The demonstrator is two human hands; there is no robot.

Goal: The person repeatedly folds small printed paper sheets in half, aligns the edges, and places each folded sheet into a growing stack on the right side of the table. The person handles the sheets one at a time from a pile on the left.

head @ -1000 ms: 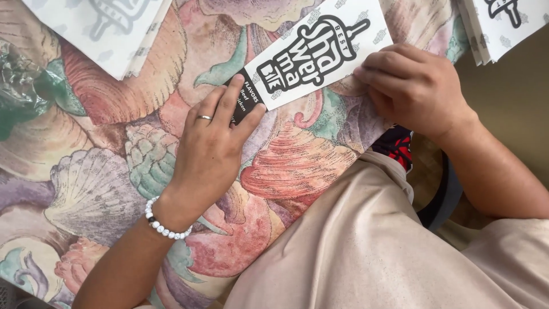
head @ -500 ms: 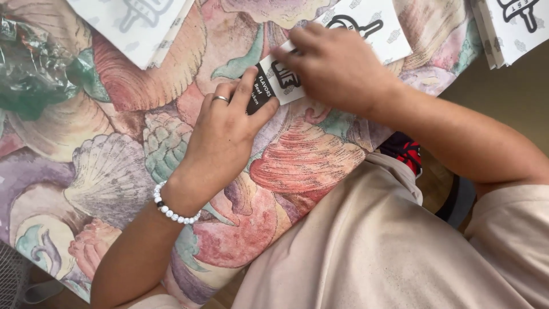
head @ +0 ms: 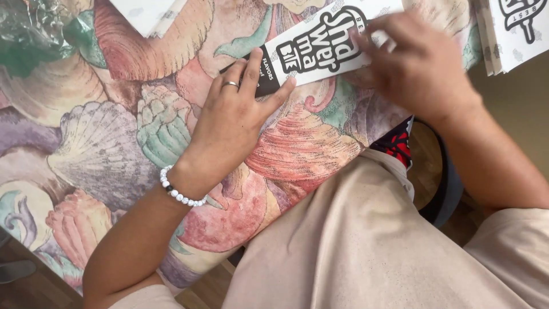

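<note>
Under the left hand (head: pixel 231 117), which lies flat with fingers spread and a ring showing, sits the black end of a long white printed paper sleeve (head: pixel 320 48); the fingertips pin it to the worktop (head: pixel 103 149), draped in a seashell-patterned cloth. Its long axis climbs from there up and rightward to the right hand (head: pixel 414 60), blurred, fingers loosely curled and pressing on the far end. Similar white sleeves (head: pixel 517 31) lie stacked just beyond, at the right.

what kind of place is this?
Probably a food stall or small eatery's prep table, though it could be a home. A seashell-print tablecloth covers the table; the left hand and right hand press a flat printed paper sleeve, with a stack of similar sleeves nearby.
</note>
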